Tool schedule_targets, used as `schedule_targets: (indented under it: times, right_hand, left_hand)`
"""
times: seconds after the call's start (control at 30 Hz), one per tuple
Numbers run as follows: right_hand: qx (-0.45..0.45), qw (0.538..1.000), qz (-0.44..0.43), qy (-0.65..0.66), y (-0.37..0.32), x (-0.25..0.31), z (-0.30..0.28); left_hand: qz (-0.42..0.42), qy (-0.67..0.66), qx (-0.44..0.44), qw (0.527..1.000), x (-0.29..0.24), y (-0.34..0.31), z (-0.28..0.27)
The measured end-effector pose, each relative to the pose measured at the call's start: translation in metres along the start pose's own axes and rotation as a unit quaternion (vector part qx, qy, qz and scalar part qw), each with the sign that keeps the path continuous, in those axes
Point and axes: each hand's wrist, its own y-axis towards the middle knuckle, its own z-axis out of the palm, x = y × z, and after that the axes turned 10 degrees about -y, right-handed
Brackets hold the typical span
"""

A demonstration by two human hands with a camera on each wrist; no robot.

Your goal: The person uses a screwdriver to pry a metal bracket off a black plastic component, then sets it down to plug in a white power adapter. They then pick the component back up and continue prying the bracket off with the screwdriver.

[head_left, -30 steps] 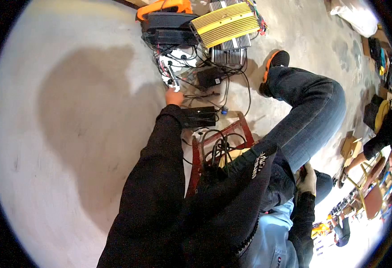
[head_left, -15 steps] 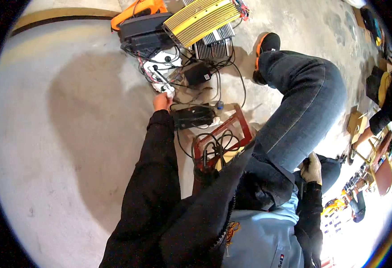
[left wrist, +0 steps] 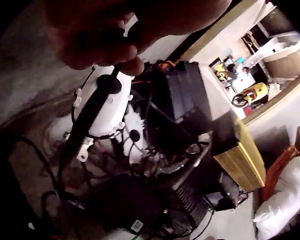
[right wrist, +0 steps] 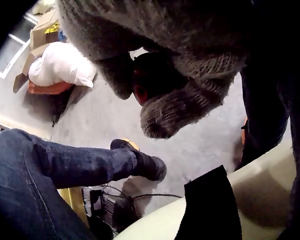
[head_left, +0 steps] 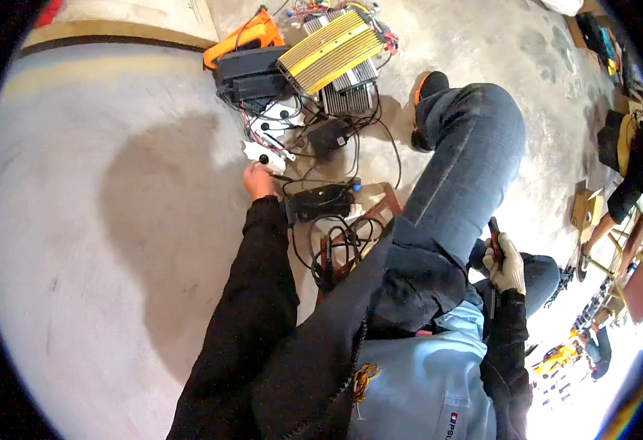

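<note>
Bare and low over the heap of parts, my left hand [head_left: 259, 180] pinches a thick black cable [left wrist: 92, 112] between thumb and fingers. The cable crosses in front of a white plastic part [left wrist: 110, 102] with a round black knob. In the head view that white part [head_left: 260, 155] lies just beyond my fingertips, near another white knobbed piece [head_left: 285, 116]. My right hand [head_left: 508, 265], in a knitted glove, grips a black-and-red handled tool [head_left: 494, 239] beside my thigh. The glove hides much of the tool.
Behind the white parts stand a black case [head_left: 250, 72], an orange frame [head_left: 244, 40] and a yellow finned metal box [head_left: 332, 51]. Loose wires surround a black adapter [head_left: 327, 138]. A reddish frame [head_left: 389, 205] with coiled cable stands near my knee. Another person sits at the right.
My left hand, earlier at the end of a white strip, is now on the black cable. My gloved right hand has come up, bringing the black-and-red tool into clearer view.
</note>
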Motion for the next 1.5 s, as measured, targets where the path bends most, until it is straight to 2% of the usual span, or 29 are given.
schedule_targets:
  times: [0.03, 0.07, 0.1, 0.17, 0.2, 0.3, 0.37, 0.43, 0.5, 0.57, 0.6, 0.63, 0.7, 0.77, 0.8, 0.83, 0.9, 0.97, 1.0, 1.03, 1.07, 1.1, 1.13, 1.17, 1.23, 1.37, 1.43, 1.5]
  right_hand:
    - [0.002, 1.0, -0.006, 0.008, 0.004, -0.003, -0.006]
    - [0.013, 0.999, -0.003, 0.038, 0.009, -0.008, -0.013]
    - [0.023, 0.997, 0.001, 0.068, 0.012, -0.013, -0.019]
    - [0.035, 0.995, -0.009, 0.088, 0.016, -0.017, -0.024]
    - [0.046, 0.994, -0.013, 0.102, 0.017, -0.018, -0.026]
    - [0.048, 0.993, -0.042, 0.103, 0.012, -0.018, -0.027]
    - [0.059, 0.991, -0.042, 0.112, 0.016, -0.022, -0.031]
    - [0.065, 0.989, -0.044, 0.125, 0.021, -0.026, -0.036]
    - [0.072, 0.988, -0.042, 0.133, 0.025, -0.027, -0.039]
    - [0.079, 0.984, -0.047, 0.152, 0.025, -0.026, -0.038]
    - [0.086, 0.981, -0.051, 0.163, 0.025, -0.026, -0.039]
    - [0.087, 0.98, -0.055, 0.169, 0.027, -0.026, -0.041]
    - [0.105, 0.977, -0.063, 0.176, 0.032, -0.03, -0.045]
    - [0.119, 0.972, -0.064, 0.192, 0.033, -0.028, -0.044]
    - [0.11, 0.974, -0.062, 0.188, 0.028, -0.027, -0.044]
    - [0.101, 0.976, -0.061, 0.183, 0.026, -0.027, -0.044]
    - [0.119, 0.973, -0.064, 0.185, 0.034, -0.034, -0.049]
    - [0.14, 0.969, -0.07, 0.191, 0.04, -0.032, -0.047]
    - [0.137, 0.968, -0.074, 0.194, 0.039, -0.032, -0.047]
    - [0.133, 0.968, -0.076, 0.197, 0.038, -0.033, -0.048]
    - [0.115, 0.974, -0.083, 0.176, 0.042, -0.036, -0.051]
    - [0.114, 0.974, -0.08, 0.177, 0.04, -0.037, -0.051]
    - [0.113, 0.972, -0.079, 0.192, 0.038, -0.034, -0.049]
    - [0.112, 0.969, -0.077, 0.207, 0.038, -0.032, -0.047]
    - [0.115, 0.969, -0.077, 0.206, 0.042, -0.035, -0.05]
    - [0.108, 0.967, -0.071, 0.219, 0.041, -0.036, -0.049]
    - [0.108, 0.966, -0.07, 0.224, 0.043, -0.035, -0.048]
    - [0.109, 0.966, -0.075, 0.221, 0.042, -0.034, -0.049]
  left_hand:
    - [0.054, 0.019, -0.012, 0.998, -0.013, -0.009, 0.008]
    - [0.094, 0.011, 0.009, 0.996, 0.018, 0.034, -0.006]
    - [0.099, 0.008, 0.015, 0.995, 0.007, 0.021, -0.001]
    - [0.08, -0.035, 0.084, 0.993, -0.032, -0.034, 0.014]
    - [0.102, -0.074, 0.073, 0.989, -0.045, -0.056, 0.025]
    - [0.17, -0.013, 0.112, 0.979, -0.089, -0.096, 0.037]
    - [0.163, -0.034, 0.127, 0.978, -0.12, -0.127, 0.041]
    - [0.172, -0.051, 0.202, 0.963, -0.142, -0.147, 0.047]
    - [0.164, -0.049, 0.242, 0.955, -0.161, -0.175, 0.053]
    - [0.163, 0.074, 0.313, 0.933, -0.169, -0.192, 0.057]
    - [0.111, 0.098, 0.332, 0.932, -0.174, -0.204, 0.061]
    - [0.117, 0.098, 0.336, 0.929, -0.173, -0.206, 0.062]
    - [0.031, 0.265, 0.432, 0.861, -0.163, -0.197, 0.055]
    - [-0.031, 0.403, 0.495, 0.769, -0.139, -0.17, 0.041]
    - [-0.057, 0.303, 0.519, 0.797, -0.115, -0.16, 0.027]
    - [-0.005, 0.503, 0.427, 0.751, -0.083, -0.118, 0.012]
    - [0.045, 0.609, 0.277, 0.742, -0.091, -0.14, 0.002]
    - [0.202, 0.472, 0.274, 0.813, -0.043, -0.078, -0.038]
    - [0.156, 0.391, 0.255, 0.87, -0.039, -0.078, -0.036]
    - [0.157, 0.394, 0.257, 0.868, -0.037, -0.075, -0.033]
    - [0.101, 0.206, 0.289, 0.93, -0.031, -0.073, -0.031]
    - [0.041, 0.007, 0.305, 0.951, -0.036, -0.084, -0.022]
    - [0.028, -0.059, 0.313, 0.948, -0.052, -0.102, -0.01]
    - [0.029, -0.059, 0.315, 0.947, -0.068, -0.112, 0.003]
    - [0.135, -0.071, 0.311, 0.938, -0.098, -0.133, 0.028]
    - [0.189, -0.007, 0.313, 0.931, -0.192, -0.22, 0.058]
    - [0.268, -0.065, 0.387, 0.88, -0.217, -0.237, 0.064]
    - [0.273, -0.099, 0.414, 0.863, -0.234, -0.254, 0.071]
